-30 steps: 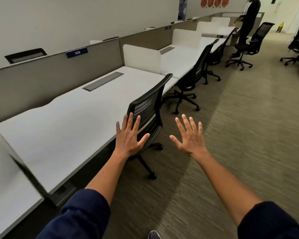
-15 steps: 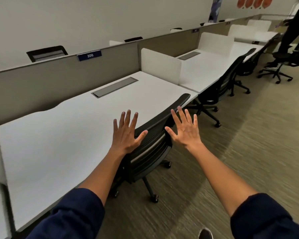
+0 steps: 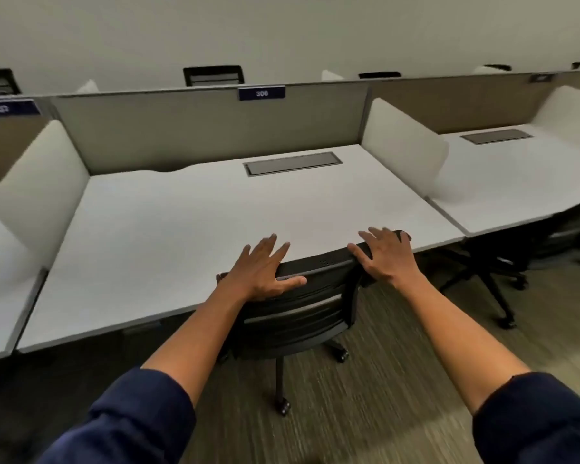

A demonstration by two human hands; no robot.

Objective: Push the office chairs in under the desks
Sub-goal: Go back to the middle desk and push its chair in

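- Head view: a row of white worktops is seen along a grey partition, over a striped carpet; the middle worktop (image 3: 188,222) is bounded by white side dividers and carries a grey cable hatch (image 3: 292,163) near the back.
- A blue number plate (image 3: 261,93) is fixed on the partition's top edge.
- A black office chair (image 3: 302,306) is placed at the worktop's front edge, its backrest top level with that edge.
- The left hand (image 3: 261,272) is laid flat on the backrest top, its grip apart, fingers spread.
- The right hand (image 3: 384,256) is laid over the backrest's right corner, grip likewise apart.
- A second chair (image 3: 503,262) is tucked under the right-hand worktop.
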